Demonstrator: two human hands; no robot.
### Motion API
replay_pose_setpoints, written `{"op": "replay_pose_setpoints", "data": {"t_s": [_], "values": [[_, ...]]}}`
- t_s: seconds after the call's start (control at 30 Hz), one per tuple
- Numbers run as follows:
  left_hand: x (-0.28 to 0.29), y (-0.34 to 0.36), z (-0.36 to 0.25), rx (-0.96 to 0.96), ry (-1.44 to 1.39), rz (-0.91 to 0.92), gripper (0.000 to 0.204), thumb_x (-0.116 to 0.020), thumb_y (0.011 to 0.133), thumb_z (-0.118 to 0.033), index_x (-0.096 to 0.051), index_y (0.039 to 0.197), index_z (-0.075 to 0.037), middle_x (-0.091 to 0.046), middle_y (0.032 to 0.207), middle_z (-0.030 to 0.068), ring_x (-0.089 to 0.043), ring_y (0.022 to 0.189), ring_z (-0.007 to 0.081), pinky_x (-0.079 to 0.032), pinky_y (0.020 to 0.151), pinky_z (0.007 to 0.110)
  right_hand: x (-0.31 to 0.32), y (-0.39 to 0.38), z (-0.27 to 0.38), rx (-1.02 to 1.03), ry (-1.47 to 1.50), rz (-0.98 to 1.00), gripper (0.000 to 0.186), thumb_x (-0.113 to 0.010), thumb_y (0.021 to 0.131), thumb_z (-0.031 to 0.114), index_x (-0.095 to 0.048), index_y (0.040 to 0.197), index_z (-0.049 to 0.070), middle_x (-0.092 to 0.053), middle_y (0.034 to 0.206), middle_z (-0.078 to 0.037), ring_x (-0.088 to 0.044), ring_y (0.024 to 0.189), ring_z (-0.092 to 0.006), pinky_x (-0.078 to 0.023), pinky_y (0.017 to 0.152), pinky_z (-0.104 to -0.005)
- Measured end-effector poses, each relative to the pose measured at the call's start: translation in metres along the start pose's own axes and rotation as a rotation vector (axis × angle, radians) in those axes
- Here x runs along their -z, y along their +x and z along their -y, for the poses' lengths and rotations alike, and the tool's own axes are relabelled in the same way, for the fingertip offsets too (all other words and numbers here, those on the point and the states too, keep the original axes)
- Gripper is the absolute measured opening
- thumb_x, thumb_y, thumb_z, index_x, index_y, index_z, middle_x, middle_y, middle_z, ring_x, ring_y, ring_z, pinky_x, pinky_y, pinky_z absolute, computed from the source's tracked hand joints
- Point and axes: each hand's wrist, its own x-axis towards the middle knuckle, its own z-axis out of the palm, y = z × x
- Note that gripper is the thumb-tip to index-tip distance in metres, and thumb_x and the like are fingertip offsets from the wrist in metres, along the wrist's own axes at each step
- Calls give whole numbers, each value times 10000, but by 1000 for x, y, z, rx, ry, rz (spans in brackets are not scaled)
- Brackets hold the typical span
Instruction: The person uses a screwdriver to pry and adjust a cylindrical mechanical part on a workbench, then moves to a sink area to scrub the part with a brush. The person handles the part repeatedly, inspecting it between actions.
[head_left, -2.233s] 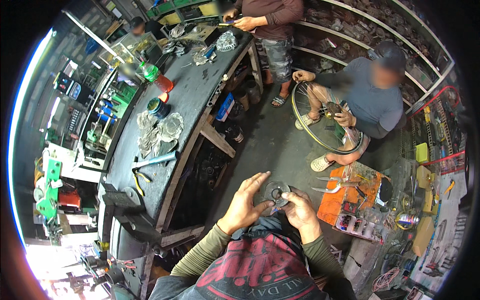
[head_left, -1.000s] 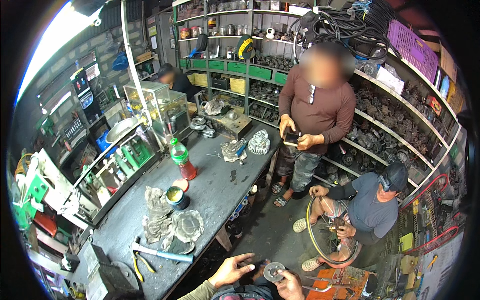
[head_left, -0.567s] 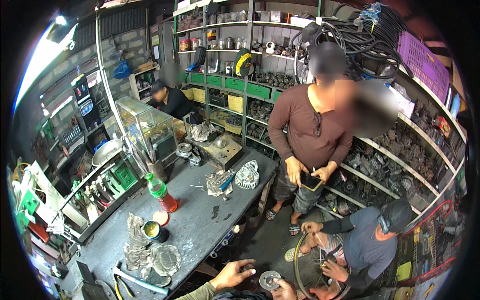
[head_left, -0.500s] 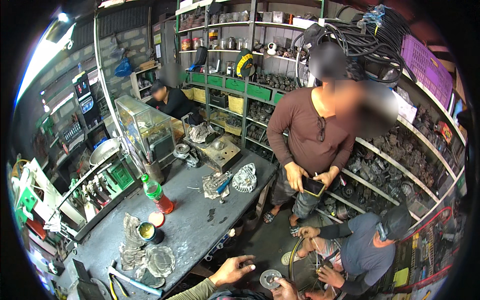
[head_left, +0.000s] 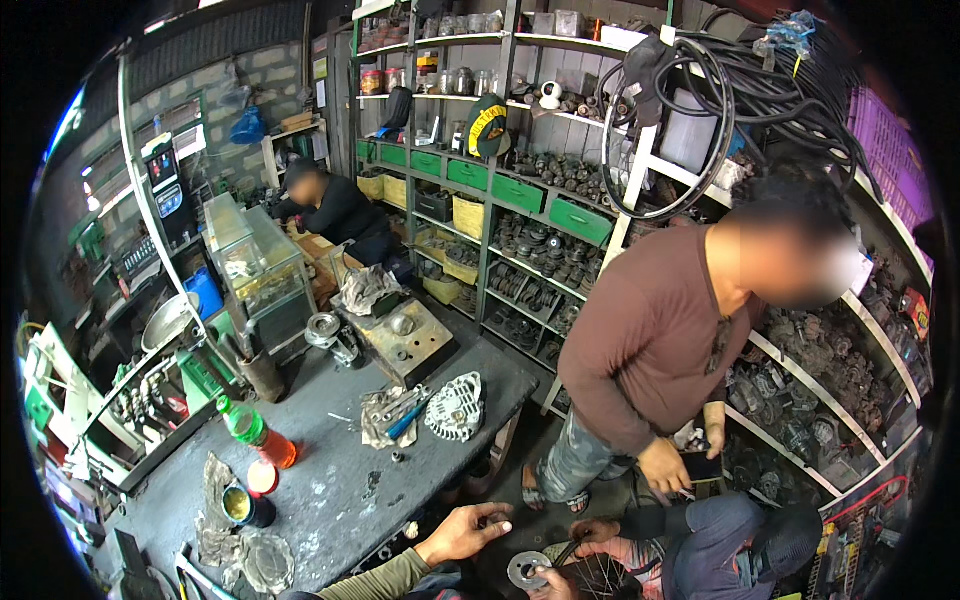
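Note:
My left hand [head_left: 462,534] is at the bottom centre beside the bench's right edge, fingers loosely curved and apart, with nothing clearly held. My right hand [head_left: 556,586], cut off by the lower edge, grips a round metal disc [head_left: 522,571] with a centre hole. Just beyond the disc, a seated person [head_left: 705,540] in a grey-blue shirt has a hand on a spoked bicycle wheel [head_left: 600,572], mostly out of view.
The dark workbench [head_left: 350,490] carries a bottle of red liquid [head_left: 272,446], a grease tub [head_left: 238,505] and a cast housing [head_left: 455,405]. A standing person [head_left: 640,350] holds a phone [head_left: 702,467]. Another person [head_left: 330,210] works behind. Shelves of parts [head_left: 530,255] line the back.
My view has lifted toward the shelves. The standing person has turned rightward and lowered the phone. The seated person appears lower in view. My right hand still holds the disc.

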Motion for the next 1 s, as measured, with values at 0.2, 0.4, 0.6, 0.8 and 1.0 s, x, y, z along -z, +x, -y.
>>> {"op": "replay_pose_setpoints", "data": {"t_s": [0.2, 0.4, 0.6, 0.8, 1.0], "values": [[31, 89, -11, 19, 0, -32, 413, -705, 1021, -219, -640, 1356, 14, -760, 1067, 93, -664, 954, 123, -552, 847, 311, -4, 112, 38, -163, 28, 93, 371, -548, 1068, 232, -622, 1321, -29, -702, 1163, -113, -650, 1068, -200, -511, 969, -343], [75, 167, -45, -13, -69, -106, 427, -722, 1012, -253, -658, 1344, 8, -754, 1179, 117, -687, 1073, 158, -541, 953, 320, -20, 198, 67, -157, 27, 148, 399, -593, 1060, 289, -640, 1298, -27, -700, 1189, -94, -651, 1106, -203, -517, 973, -334], [107, 204, -48, 3, -254, -255, 350, -702, 1019, -155, -664, 1313, 32, -745, 1059, 71, -672, 959, 124, -541, 887, 284, 9, 283, -17, -388, 265, 97, 486, -654, 1030, 362, -630, 1319, -29, -680, 1245, -109, -639, 1150, -241, -511, 1001, -359], [123, 206, -52, 91, -392, -348, 318, -699, 1017, -130, -679, 1287, 38, -736, 1007, 50, -648, 862, 105, -523, 780, 244, -8, 315, 66, 150, -129, 138, 215, -709, 874, 14, -723, 1086, 47, -736, 949, -60, -702, 833, -189, -539, 746, -288], [132, 217, -48, 99, -433, -385, 309, -692, 1023, -134, -676, 1274, 44, -759, 1035, 95, -693, 896, 134, -551, 818, 276, -9, 418, 85, -514, 486, -57, 181, -710, 886, 193, -703, 1017, 67, -727, 936, -68, -698, 824, -196, -542, 687, -328]]}}
